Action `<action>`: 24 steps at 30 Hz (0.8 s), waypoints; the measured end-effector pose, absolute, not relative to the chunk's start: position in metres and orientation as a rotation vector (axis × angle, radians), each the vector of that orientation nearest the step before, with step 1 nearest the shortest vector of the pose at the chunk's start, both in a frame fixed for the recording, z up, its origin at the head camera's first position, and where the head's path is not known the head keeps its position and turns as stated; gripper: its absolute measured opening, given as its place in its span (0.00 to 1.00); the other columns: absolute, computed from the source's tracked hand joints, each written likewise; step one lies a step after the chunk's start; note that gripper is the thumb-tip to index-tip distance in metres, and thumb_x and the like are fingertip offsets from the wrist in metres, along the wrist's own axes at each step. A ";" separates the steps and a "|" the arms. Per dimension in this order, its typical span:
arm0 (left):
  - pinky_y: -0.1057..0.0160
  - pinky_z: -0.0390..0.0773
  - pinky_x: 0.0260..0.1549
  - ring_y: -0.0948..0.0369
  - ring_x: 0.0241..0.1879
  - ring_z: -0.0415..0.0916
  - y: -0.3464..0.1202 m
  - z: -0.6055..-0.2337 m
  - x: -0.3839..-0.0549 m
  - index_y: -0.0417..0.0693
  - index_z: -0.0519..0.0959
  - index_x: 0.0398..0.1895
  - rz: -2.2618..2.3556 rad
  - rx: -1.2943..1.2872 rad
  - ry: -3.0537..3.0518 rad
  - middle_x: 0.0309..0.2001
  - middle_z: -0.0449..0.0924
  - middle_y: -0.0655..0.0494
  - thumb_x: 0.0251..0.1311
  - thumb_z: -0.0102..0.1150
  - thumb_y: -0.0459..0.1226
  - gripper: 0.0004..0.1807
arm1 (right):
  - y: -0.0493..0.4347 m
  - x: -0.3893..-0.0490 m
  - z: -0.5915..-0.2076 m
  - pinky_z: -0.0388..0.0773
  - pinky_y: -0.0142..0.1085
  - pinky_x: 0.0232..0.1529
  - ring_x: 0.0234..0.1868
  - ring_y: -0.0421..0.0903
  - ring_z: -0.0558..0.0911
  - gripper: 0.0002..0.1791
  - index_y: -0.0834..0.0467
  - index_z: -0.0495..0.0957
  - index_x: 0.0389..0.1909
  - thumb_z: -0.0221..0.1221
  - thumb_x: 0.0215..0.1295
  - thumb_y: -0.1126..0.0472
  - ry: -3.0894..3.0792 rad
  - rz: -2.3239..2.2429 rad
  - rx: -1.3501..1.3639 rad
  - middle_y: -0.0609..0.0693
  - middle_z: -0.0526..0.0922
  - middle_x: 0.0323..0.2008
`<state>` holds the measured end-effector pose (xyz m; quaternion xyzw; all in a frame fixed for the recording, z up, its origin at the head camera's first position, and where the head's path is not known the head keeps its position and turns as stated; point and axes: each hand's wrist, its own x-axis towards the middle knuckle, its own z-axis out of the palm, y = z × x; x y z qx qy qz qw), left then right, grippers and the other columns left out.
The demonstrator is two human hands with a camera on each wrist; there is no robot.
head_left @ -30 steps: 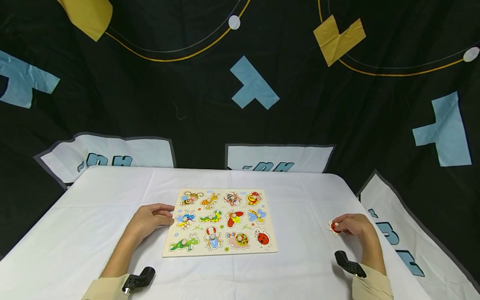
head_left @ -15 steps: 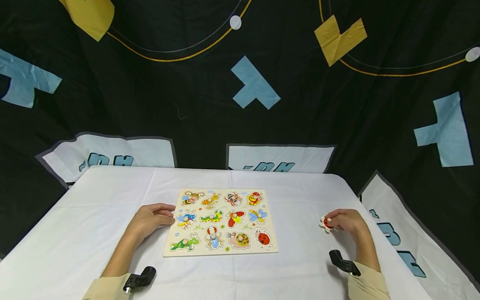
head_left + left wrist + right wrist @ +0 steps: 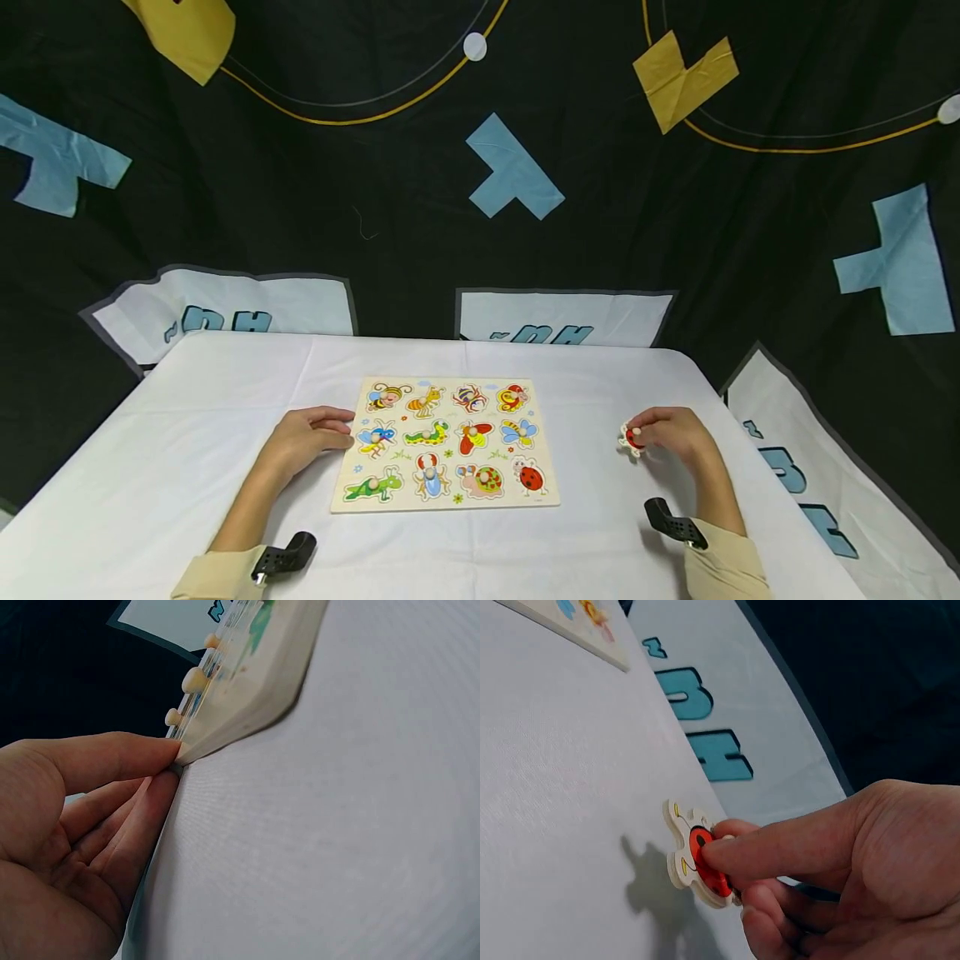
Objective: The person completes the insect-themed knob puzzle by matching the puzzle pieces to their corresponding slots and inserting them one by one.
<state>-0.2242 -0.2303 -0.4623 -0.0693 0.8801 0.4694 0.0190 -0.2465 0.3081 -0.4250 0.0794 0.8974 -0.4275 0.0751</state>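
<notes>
A wooden peg puzzle board [image 3: 517,502] with several insect pictures lies flat on the white table. My left hand [image 3: 306,442] rests at its left side, thumb and fingertips touching the edge with fingers fairly straight. In the left wrist view the thumb [image 3: 124,759] meets the board's corner, with knobs beyond it. To the right of the board, my right hand [image 3: 678,437] pinches a red ladybug puzzle piece [image 3: 630,438] between thumb and fingers. Raised off the table, the piece [image 3: 686,859] casts a shadow in the right wrist view. A ladybug picture [image 3: 531,478] without a visible knob is at the board's lower right.
White cloth covers the table [image 3: 480,558], whose far edge meets a black backdrop [image 3: 405,225] with blue and yellow shapes. White lettered panels [image 3: 566,317] hang behind and at the right side. A black wrist camera [image 3: 285,557] is strapped to each sleeve.
My right hand has carried the ladybug puzzle piece leftward across the table, closer to the board. The left hand stays at the board's edge. The whole head view has shifted slightly.
</notes>
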 end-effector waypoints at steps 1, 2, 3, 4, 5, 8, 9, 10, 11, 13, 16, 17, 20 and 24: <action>0.59 0.71 0.46 0.62 0.40 0.79 -0.230 -0.462 -0.224 0.41 0.82 0.58 1.456 -0.218 2.733 0.37 0.87 0.57 0.52 0.74 0.38 0.27 | 0.306 -0.247 -0.425 0.72 0.40 0.41 0.41 0.47 0.78 0.14 0.65 0.85 0.45 0.62 0.58 0.67 2.685 -1.292 0.225 0.49 0.87 0.36; 0.59 0.70 0.46 0.62 0.40 0.78 -0.230 -0.462 -0.224 0.41 0.82 0.58 1.453 -0.217 2.734 0.37 0.87 0.57 0.52 0.74 0.38 0.27 | 0.303 -0.247 -0.424 0.73 0.40 0.41 0.41 0.46 0.78 0.13 0.65 0.85 0.45 0.62 0.58 0.67 2.679 -1.302 0.208 0.49 0.87 0.36; 0.59 0.70 0.47 0.62 0.41 0.78 -0.230 -0.463 -0.224 0.41 0.82 0.57 1.452 -0.215 2.736 0.37 0.88 0.56 0.52 0.74 0.38 0.27 | 0.301 -0.247 -0.423 0.73 0.40 0.41 0.40 0.46 0.79 0.13 0.65 0.85 0.45 0.62 0.58 0.67 2.672 -1.314 0.196 0.50 0.87 0.36; 0.59 0.70 0.47 0.62 0.41 0.78 -0.230 -0.463 -0.224 0.41 0.82 0.57 1.452 -0.211 2.738 0.37 0.88 0.56 0.52 0.74 0.38 0.27 | 0.299 -0.247 -0.423 0.74 0.40 0.41 0.39 0.46 0.79 0.13 0.65 0.85 0.45 0.62 0.58 0.67 2.666 -1.324 0.182 0.50 0.87 0.37; 0.59 0.70 0.47 0.62 0.41 0.78 -0.230 -0.463 -0.224 0.41 0.82 0.57 1.454 -0.209 2.736 0.37 0.88 0.56 0.52 0.74 0.38 0.27 | 0.298 -0.247 -0.422 0.74 0.41 0.41 0.39 0.46 0.79 0.13 0.65 0.85 0.45 0.62 0.59 0.67 2.659 -1.335 0.169 0.50 0.87 0.37; 0.60 0.71 0.46 0.62 0.40 0.78 -0.230 -0.463 -0.225 0.41 0.82 0.57 1.462 -0.201 2.736 0.37 0.88 0.56 0.51 0.74 0.37 0.27 | 0.295 -0.247 -0.421 0.74 0.41 0.41 0.38 0.45 0.79 0.13 0.65 0.85 0.45 0.62 0.59 0.67 2.645 -1.365 0.116 0.50 0.87 0.37; 0.61 0.71 0.46 0.63 0.40 0.78 -0.230 -0.463 -0.225 0.41 0.82 0.57 1.465 -0.201 2.736 0.37 0.88 0.56 0.51 0.74 0.37 0.27 | 0.294 -0.247 -0.420 0.74 0.41 0.41 0.38 0.45 0.79 0.13 0.66 0.85 0.45 0.62 0.59 0.67 2.641 -1.374 0.103 0.50 0.88 0.37; 0.61 0.71 0.45 0.63 0.40 0.78 -0.230 -0.463 -0.225 0.41 0.82 0.57 1.465 -0.200 2.736 0.37 0.88 0.56 0.51 0.74 0.37 0.27 | 0.293 -0.247 -0.420 0.74 0.41 0.41 0.38 0.44 0.79 0.13 0.66 0.84 0.45 0.62 0.59 0.67 2.635 -1.382 0.086 0.50 0.88 0.37; 0.62 0.71 0.45 0.63 0.40 0.78 -0.229 -0.463 -0.225 0.41 0.82 0.57 1.467 -0.203 2.733 0.36 0.88 0.56 0.51 0.74 0.37 0.27 | 0.293 -0.247 -0.419 0.74 0.41 0.41 0.38 0.44 0.79 0.13 0.66 0.84 0.45 0.63 0.59 0.67 2.630 -1.389 0.070 0.49 0.88 0.37; 0.62 0.72 0.44 0.62 0.40 0.79 -0.229 -0.462 -0.225 0.41 0.82 0.57 1.469 -0.204 2.732 0.37 0.87 0.56 0.51 0.74 0.37 0.27 | 0.291 -0.247 -0.418 0.75 0.41 0.42 0.39 0.44 0.79 0.13 0.66 0.84 0.45 0.64 0.59 0.68 2.618 -1.404 0.047 0.49 0.88 0.37; 0.61 0.71 0.45 0.62 0.41 0.78 -0.230 -0.462 -0.225 0.41 0.82 0.56 1.464 -0.206 2.730 0.37 0.87 0.56 0.51 0.74 0.38 0.27 | 0.287 -0.248 -0.418 0.75 0.41 0.43 0.38 0.44 0.79 0.13 0.66 0.84 0.44 0.65 0.57 0.69 2.611 -1.408 0.026 0.49 0.87 0.36; 0.61 0.71 0.45 0.62 0.41 0.79 -0.230 -0.462 -0.225 0.41 0.82 0.57 1.466 -0.209 2.726 0.37 0.87 0.56 0.51 0.74 0.38 0.27 | 0.285 -0.248 -0.417 0.75 0.41 0.43 0.38 0.44 0.79 0.13 0.66 0.85 0.44 0.65 0.56 0.69 2.611 -1.409 0.020 0.49 0.87 0.35; 0.61 0.71 0.45 0.62 0.41 0.78 -0.230 -0.462 -0.225 0.41 0.82 0.57 1.467 -0.212 2.720 0.37 0.87 0.56 0.51 0.74 0.38 0.27 | 0.280 -0.248 -0.417 0.76 0.41 0.43 0.37 0.44 0.79 0.14 0.66 0.85 0.43 0.66 0.54 0.70 2.610 -1.416 -0.009 0.49 0.87 0.34; 0.63 0.72 0.43 0.63 0.39 0.79 -0.231 -0.462 -0.224 0.40 0.82 0.57 1.484 -0.214 2.710 0.37 0.87 0.56 0.51 0.74 0.37 0.28 | 0.273 -0.249 -0.417 0.77 0.42 0.42 0.35 0.44 0.79 0.15 0.69 0.84 0.43 0.65 0.52 0.71 2.585 -1.438 -0.077 0.50 0.86 0.33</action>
